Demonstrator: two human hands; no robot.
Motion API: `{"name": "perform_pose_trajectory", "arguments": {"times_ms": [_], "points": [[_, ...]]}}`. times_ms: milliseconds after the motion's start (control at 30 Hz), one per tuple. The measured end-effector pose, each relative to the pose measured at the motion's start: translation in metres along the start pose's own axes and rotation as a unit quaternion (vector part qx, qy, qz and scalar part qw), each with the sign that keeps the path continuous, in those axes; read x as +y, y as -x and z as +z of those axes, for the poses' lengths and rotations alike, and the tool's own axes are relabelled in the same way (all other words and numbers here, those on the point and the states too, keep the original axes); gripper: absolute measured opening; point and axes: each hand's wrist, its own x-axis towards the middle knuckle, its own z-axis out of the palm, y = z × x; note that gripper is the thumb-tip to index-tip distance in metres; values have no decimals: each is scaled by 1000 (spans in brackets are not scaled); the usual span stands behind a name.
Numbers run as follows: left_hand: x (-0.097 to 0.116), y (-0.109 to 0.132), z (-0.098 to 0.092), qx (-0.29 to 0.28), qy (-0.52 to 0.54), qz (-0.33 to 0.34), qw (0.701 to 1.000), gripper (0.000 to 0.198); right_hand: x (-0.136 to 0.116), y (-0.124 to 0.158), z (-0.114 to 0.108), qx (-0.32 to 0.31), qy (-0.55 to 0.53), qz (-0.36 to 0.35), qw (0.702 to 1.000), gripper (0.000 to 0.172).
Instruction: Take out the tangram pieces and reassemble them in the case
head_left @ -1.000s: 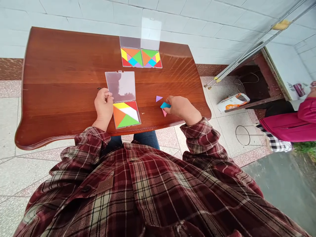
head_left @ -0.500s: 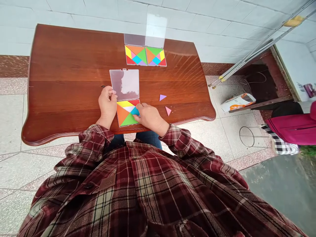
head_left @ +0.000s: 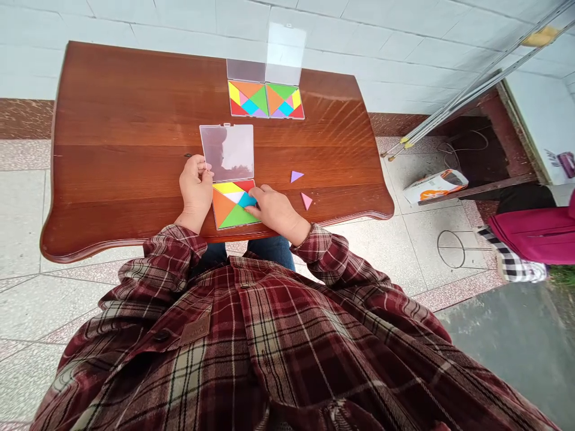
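An open clear case holds a tangram tray [head_left: 228,207] with yellow, orange, green and red pieces, near the front edge of the brown wooden table [head_left: 112,120]. My right hand [head_left: 276,209] presses a blue piece [head_left: 247,200] into the tray's right side, fingers closed on it. My left hand [head_left: 195,188] pinches the left edge of the case where its clear lid [head_left: 227,152] hinges up. A purple triangle [head_left: 296,176] and a pink triangle [head_left: 306,200] lie loose on the table to the right.
Two more filled tangram cases [head_left: 266,99] with raised lids sit at the table's far edge against a white tiled wall. On the floor to the right are a small box [head_left: 435,185], a wire ring and metal poles. A person's pink sleeve [head_left: 534,234] shows far right.
My right hand carried the blue piece from the loose triangles leftward to the tray and now holds it inside. My left hand has stayed on the case's edge.
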Motion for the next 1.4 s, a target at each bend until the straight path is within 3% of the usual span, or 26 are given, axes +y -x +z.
{"name": "perform_pose_trajectory", "arguments": {"times_ms": [233, 467, 800, 933, 1133, 1233, 1400], "points": [[0, 0, 0, -3, 1, 0, 1000, 20, 2, -3, 6, 16, -34, 6, 999, 31], [8, 1, 0, 6, 0, -13, 1000, 17, 6, -3, -1, 6, -61, -10, 998, 23], [11, 1, -1, 8, 2, -22, 1000, 18, 9, -8, 1, 5, -77, -51, 996, 33], [10, 1, -1, 5, 1, -20, 1000, 21, 32, -9, -2, 51, -103, -29, 993, 33], [10, 0, -1, 13, 2, -13, 1000, 22, 97, -18, -15, 138, -60, 97, 984, 35], [11, 0, -1, 15, -3, -15, 1000, 23, 115, -26, -16, 110, -48, 102, 988, 38], [16, 1, -4, 18, -10, -29, 999, 23, 120, -36, -14, 63, -40, 86, 994, 32]]}}
